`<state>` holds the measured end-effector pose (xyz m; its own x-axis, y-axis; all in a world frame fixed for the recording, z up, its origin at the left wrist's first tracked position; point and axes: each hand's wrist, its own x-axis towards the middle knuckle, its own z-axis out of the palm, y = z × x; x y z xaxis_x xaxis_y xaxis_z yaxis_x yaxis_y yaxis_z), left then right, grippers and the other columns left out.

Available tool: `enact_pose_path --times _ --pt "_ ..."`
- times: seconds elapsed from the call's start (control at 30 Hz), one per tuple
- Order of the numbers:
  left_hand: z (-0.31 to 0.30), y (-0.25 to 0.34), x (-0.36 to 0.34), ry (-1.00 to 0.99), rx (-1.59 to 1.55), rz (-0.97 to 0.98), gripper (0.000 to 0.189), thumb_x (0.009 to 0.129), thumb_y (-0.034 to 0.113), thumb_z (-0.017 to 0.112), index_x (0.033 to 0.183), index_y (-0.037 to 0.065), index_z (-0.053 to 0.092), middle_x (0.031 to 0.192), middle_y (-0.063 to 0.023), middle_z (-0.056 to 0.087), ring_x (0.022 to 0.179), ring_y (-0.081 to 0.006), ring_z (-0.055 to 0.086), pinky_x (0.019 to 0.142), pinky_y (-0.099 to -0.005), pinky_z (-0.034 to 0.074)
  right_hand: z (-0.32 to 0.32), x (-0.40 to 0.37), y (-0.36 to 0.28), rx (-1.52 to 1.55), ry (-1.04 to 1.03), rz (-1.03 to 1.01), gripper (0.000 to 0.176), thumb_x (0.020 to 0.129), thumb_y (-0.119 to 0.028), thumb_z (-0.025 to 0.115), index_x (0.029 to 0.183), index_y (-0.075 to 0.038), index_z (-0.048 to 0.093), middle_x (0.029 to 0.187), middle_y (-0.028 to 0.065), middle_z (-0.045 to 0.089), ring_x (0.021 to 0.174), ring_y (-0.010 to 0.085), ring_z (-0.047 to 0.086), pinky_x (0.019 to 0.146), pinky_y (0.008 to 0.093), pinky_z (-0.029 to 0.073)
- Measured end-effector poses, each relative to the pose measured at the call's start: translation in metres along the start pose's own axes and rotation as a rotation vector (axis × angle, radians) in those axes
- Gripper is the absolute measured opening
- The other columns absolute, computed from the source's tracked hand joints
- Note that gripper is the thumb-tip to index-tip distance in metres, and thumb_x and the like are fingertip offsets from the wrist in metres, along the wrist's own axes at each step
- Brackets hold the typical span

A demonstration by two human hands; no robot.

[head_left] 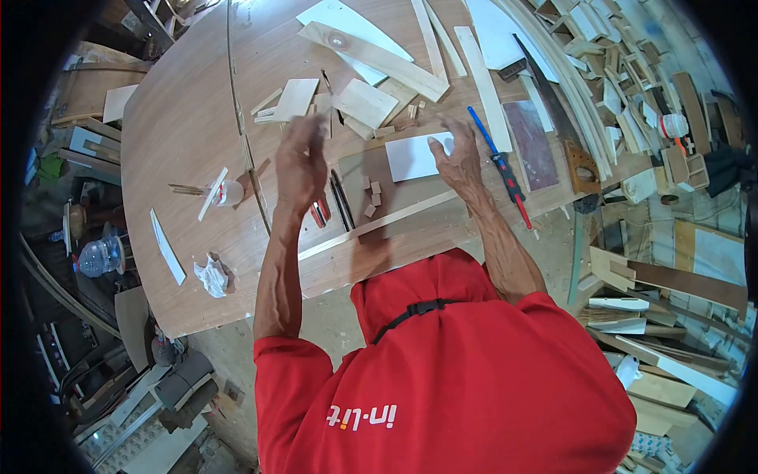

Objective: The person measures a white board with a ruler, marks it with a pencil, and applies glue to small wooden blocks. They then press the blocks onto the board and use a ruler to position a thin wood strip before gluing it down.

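Observation:
My left hand point(301, 166) is raised over the workbench, its fingertips smeared by motion. I cannot make out anything in it. My right hand point(458, 160) hovers at the right end of a white rectangular panel point(410, 160), thumb spread from the fingers, with nothing visible in its grasp. Between the hands, several small wooden blocks point(371, 197) lie on a grey-brown sheet. Dark slim rods point(343, 200) and a red object point(320, 212) sit beside my left wrist. A long wooden strip point(379, 227) runs along the bench's near side.
Wood offcuts point(367, 99) are piled behind the hands. A blue-and-red tool point(497, 162) and a handsaw point(582, 166) lie to the right. A white cup point(229, 193) with sticks and a crumpled white cloth point(212, 276) are at left. Stacked scrap wood fills the right side.

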<state>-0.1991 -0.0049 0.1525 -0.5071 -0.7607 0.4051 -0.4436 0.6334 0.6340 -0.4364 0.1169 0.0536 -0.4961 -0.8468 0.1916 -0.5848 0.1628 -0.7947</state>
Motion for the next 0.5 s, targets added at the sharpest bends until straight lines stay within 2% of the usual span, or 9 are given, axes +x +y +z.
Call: enact_pose_path --times 0.03,0.13,0.17,0.23,0.27,0.33,0.37,0.43,0.5 --pt "-0.005 0.007 0.004 0.143 -0.155 -0.124 0.010 0.092 0.009 0.062 0.100 0.003 0.061 0.086 -0.0074 0.061 0.078 -0.0188 0.059 0.071 -0.0344 0.048 -0.003 0.002 -0.006 -0.081 -0.038 -0.083 0.044 0.081 -0.015 0.067 0.124 -0.009 0.059 0.115 0.0154 0.057 0.112 0.0351 0.051 0.095 0.0454 0.045" --pt "0.000 0.002 0.011 0.356 -0.405 -0.344 0.012 0.093 0.013 0.065 0.098 0.003 0.060 0.084 -0.0052 0.062 0.074 -0.0131 0.060 0.064 -0.0296 0.049 -0.002 0.001 -0.020 -0.131 -0.120 -0.169 0.041 0.086 -0.017 0.066 0.124 -0.004 0.060 0.122 0.0162 0.057 0.114 0.0342 0.053 0.097 0.0432 0.045" --pt "0.008 -0.004 0.010 0.358 -0.405 -0.341 0.012 0.093 0.013 0.065 0.098 0.003 0.060 0.084 -0.0052 0.062 0.074 -0.0131 0.060 0.064 -0.0296 0.049 -0.001 0.002 -0.021 -0.130 -0.119 -0.173 0.041 0.086 -0.017 0.066 0.124 -0.004 0.060 0.122 0.0162 0.057 0.114 0.0342 0.053 0.097 0.0432 0.045" --pt "0.040 -0.021 -0.003 0.478 -0.833 -0.526 0.014 0.092 0.012 0.067 0.098 0.003 0.059 0.084 -0.0050 0.061 0.073 -0.0134 0.061 0.058 -0.0291 0.051 0.002 -0.001 -0.022 0.069 -0.089 -0.220 0.032 0.087 -0.016 0.065 0.117 -0.004 0.063 0.112 0.0188 0.062 0.109 0.0315 0.058 0.091 0.0398 0.048" --pt "0.056 -0.023 -0.007 0.532 -0.805 -0.575 0.016 0.091 0.011 0.068 0.098 0.002 0.057 0.084 -0.0063 0.061 0.069 -0.0144 0.061 0.056 -0.0291 0.052 0.001 -0.002 -0.025 0.069 -0.091 -0.219 0.032 0.087 -0.016 0.065 0.117 -0.004 0.063 0.112 0.0188 0.062 0.109 0.0315 0.058 0.091 0.0398 0.048" --pt "0.081 -0.020 -0.016 0.619 -0.874 -0.727 0.018 0.089 0.008 0.070 0.097 0.001 0.056 0.085 -0.0059 0.060 0.068 -0.0139 0.060 0.057 -0.0285 0.053 -0.005 -0.003 -0.033 0.366 -0.464 0.164 0.027 0.090 -0.018 0.064 0.112 -0.001 0.066 0.100 0.0171 0.069 0.090 0.0253 0.066 0.078 0.0339 0.053" --pt "0.089 -0.016 -0.019 0.666 -0.874 -0.790 0.017 0.089 0.007 0.070 0.097 0.002 0.056 0.085 -0.0052 0.060 0.067 -0.0137 0.060 0.057 -0.0277 0.053 -0.004 -0.005 -0.035 0.365 -0.460 0.166 0.027 0.090 -0.018 0.064 0.112 -0.001 0.066 0.100 0.0171 0.069 0.090 0.0253 0.066 0.078 0.0339 0.053" --pt "0.113 -0.042 -0.036 0.621 -0.835 -0.757 0.019 0.089 0.012 0.071 0.099 0.003 0.057 0.085 -0.0059 0.061 0.066 -0.0159 0.060 0.057 -0.0304 0.052 0.003 -0.010 -0.035 0.539 -0.425 0.341 0.025 0.093 -0.017 0.062 0.111 0.000 0.068 0.086 0.0118 0.072 0.071 0.0164 0.066 0.064 0.0274 0.053" --pt "0.108 -0.055 -0.044 0.582 -0.789 -0.726 0.022 0.089 0.018 0.072 0.100 0.003 0.059 0.085 -0.0066 0.062 0.065 -0.0181 0.061 0.057 -0.0332 0.052 0.012 -0.013 -0.023 0.565 -0.373 0.392 0.024 0.094 -0.014 0.061 0.112 0.000 0.068 0.086 0.0095 0.071 0.071 0.0123 0.064 0.061 0.0243 0.052"
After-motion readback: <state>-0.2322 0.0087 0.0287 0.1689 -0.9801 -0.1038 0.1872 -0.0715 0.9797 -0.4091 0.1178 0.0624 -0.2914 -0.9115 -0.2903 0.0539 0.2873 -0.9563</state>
